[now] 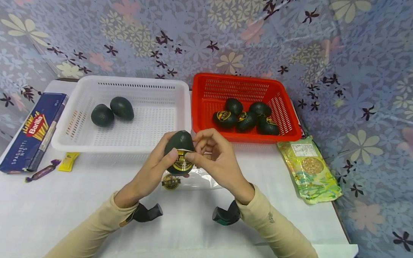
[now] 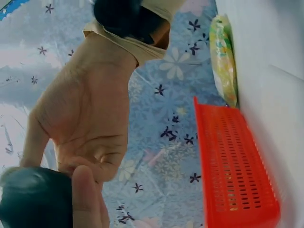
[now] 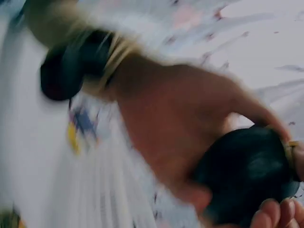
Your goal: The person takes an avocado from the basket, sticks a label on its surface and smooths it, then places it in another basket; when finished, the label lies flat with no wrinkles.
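Observation:
My left hand [image 1: 150, 168] grips a dark green avocado [image 1: 181, 139] above the table, its thumb on the front. A black-and-gold label [image 1: 183, 161] lies across that avocado's lower front. On the label's right end rests the thumb of my right hand [image 1: 222, 163], while its other fingers curl against the avocado's side. The left wrist view shows the right hand [image 2: 90, 109] with the avocado [image 2: 35, 199] between thumb and finger. In the blurred right wrist view, the left hand [image 3: 166, 114] wraps the avocado [image 3: 247, 171]. Below lies a clear plastic sheet [image 1: 204, 181] with another label [image 1: 171, 182].
A white basket [image 1: 120, 147] with two unlabelled avocados stands at the back left. Beside it, a red basket [image 1: 247, 137] holds several avocados, some labelled. A spaghetti box [image 1: 32, 134], purple candy [image 1: 42, 171] and yellow packet [image 1: 68, 162] lie left; a green-yellow bag [image 1: 311, 170] lies right.

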`<state>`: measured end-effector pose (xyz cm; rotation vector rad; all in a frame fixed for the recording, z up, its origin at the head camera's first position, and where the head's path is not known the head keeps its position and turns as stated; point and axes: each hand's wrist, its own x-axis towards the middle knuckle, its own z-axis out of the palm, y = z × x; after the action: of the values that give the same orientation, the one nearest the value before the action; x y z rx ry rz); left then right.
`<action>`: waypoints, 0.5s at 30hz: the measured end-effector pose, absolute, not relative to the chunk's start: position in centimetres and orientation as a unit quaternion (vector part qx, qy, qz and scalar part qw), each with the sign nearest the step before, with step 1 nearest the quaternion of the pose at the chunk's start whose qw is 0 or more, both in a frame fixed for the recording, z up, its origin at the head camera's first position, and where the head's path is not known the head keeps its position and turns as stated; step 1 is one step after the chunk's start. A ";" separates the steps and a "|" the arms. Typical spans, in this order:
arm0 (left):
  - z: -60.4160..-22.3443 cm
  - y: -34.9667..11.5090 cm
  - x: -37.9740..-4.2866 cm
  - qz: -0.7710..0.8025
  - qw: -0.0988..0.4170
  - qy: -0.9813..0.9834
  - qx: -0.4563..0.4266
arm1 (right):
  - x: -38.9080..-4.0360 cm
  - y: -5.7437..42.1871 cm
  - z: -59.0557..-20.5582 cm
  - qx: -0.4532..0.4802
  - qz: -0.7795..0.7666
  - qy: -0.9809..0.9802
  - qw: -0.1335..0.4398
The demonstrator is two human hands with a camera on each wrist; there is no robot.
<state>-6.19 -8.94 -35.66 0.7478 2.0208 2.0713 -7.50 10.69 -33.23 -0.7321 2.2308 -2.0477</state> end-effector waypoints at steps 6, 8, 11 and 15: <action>-35.7 -8.7 -6.4 0.614 -0.040 0.743 0.263 | -7.5 10.6 -32.6 -0.222 -0.685 0.692 0.049; -35.9 -8.5 -6.4 0.598 -0.063 0.755 0.260 | -7.5 10.5 -32.7 -0.214 -0.687 0.692 0.066; -35.9 -8.4 -6.4 0.590 -0.073 0.765 0.247 | -7.7 10.5 -32.9 -0.202 -0.688 0.690 0.099; -35.5 -8.5 -6.2 0.614 -0.035 0.751 0.238 | -8.1 10.7 -33.3 -0.205 -0.688 0.684 0.130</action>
<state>-6.16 -8.50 -35.54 0.7639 2.4152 1.9749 -8.14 10.71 -33.26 -0.5942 1.9878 -1.9982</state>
